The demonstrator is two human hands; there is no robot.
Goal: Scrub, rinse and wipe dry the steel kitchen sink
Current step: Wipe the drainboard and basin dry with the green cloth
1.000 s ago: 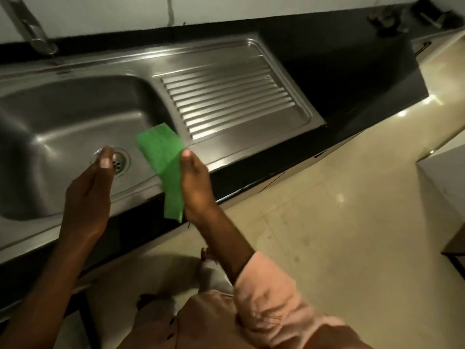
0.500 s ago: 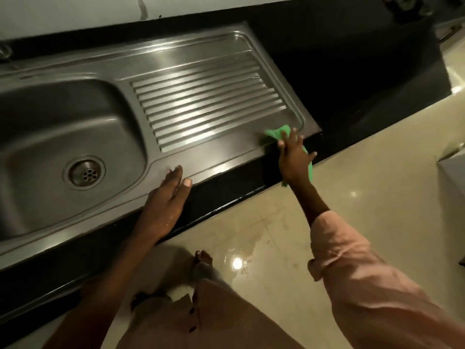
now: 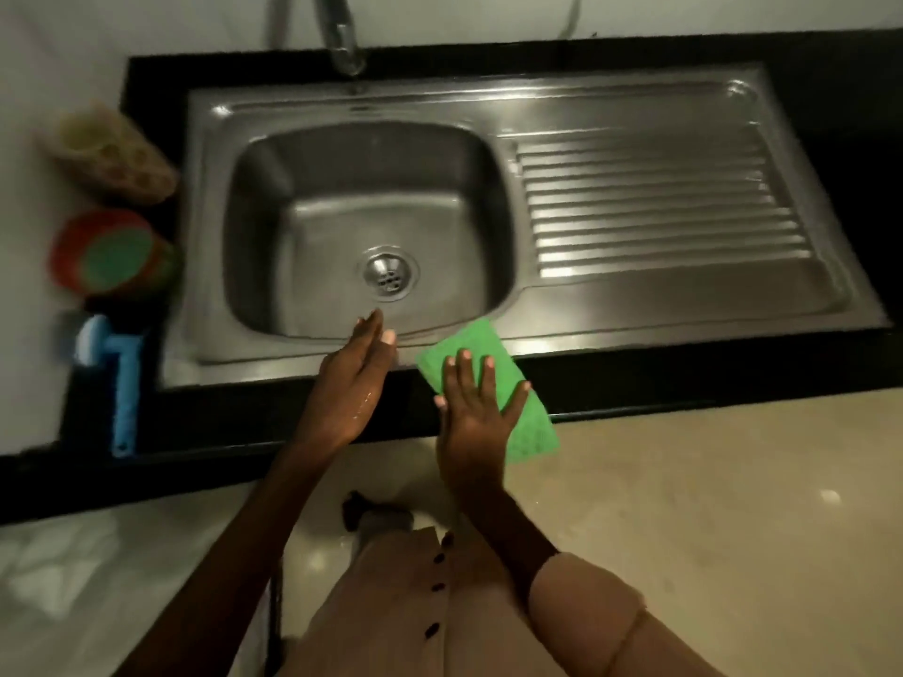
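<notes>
A steel sink point(image 3: 493, 95) is set into a black counter point(image 3: 733, 383), with its basin on the left and a ribbed draining board point(image 3: 655, 207) on the right. A round drain point(image 3: 388, 277) is seen in the basin floor, and a tap spout point(image 3: 342, 36) hangs over the sink's back rim.

A green cloth point(image 3: 525, 417) is laid across the front rim of the sink and the counter's front edge, with its lower end reaching out past the counter over the pale floor point(image 3: 708, 505). The right hand point(image 3: 476, 417) is laid flat on the cloth, its fingers straight and spread, with the fingertips pointing toward the basin. The left hand point(image 3: 354, 373) is held edge-on just left of the cloth, over the front rim of the basin, with its fingers straight and pressed together; nothing is gripped in it, and whether the steel is touched cannot be told. The near rim between basin and counter edge is partly covered by both hands.

Along the sink's left side, several things are ranged against the white wall: a tan, holed sponge-like object point(image 3: 115, 153) farthest back, a round red tub with a green scrub pad on top point(image 3: 112, 254) nearer, and a blue-handled brush point(image 3: 122, 383) lying on the counter nearest the front edge. All three are blurred. They lie beside the steel, well apart from the hands.

A pale pink sleeve point(image 3: 586, 613) is seen on the right forearm.
</notes>
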